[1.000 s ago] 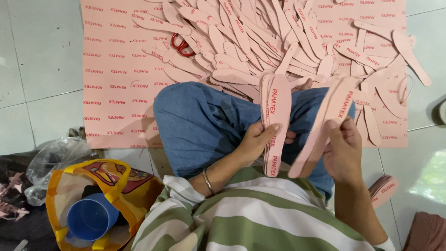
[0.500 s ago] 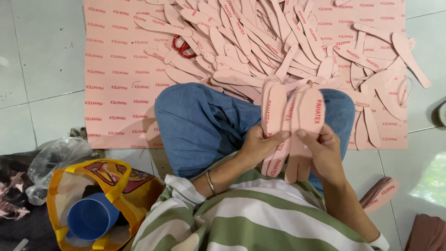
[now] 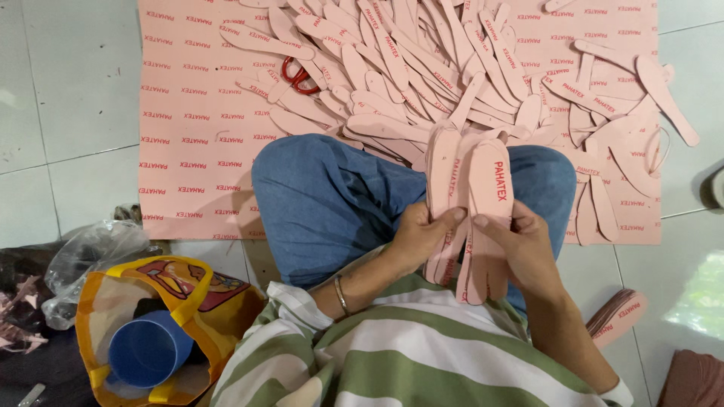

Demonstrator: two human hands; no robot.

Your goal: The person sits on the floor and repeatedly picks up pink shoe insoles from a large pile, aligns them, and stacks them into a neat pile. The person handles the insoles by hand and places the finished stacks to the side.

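Observation:
I sit on the floor with bent knees in blue jeans. My left hand (image 3: 424, 235) grips a stack of pink shoe-insole cut-outs (image 3: 445, 173) held upright over my lap. My right hand (image 3: 520, 245) holds another pink insole (image 3: 490, 188) pressed side by side against that stack. Beyond my knees lies a big heap of loose pink insoles (image 3: 422, 68) on a pink printed sheet (image 3: 196, 120). Red-handled scissors (image 3: 298, 75) lie partly buried at the heap's left edge.
A yellow bag (image 3: 113, 301) with a blue cup (image 3: 147, 350) in it stands at my left, beside a clear plastic bag (image 3: 90, 252). A small pile of insoles (image 3: 617, 316) lies on the tiled floor (image 3: 68, 90) at my right.
My right hand has brought its insole leftwards and upright, from a tilted position apart, until it lies against the stack in my left hand.

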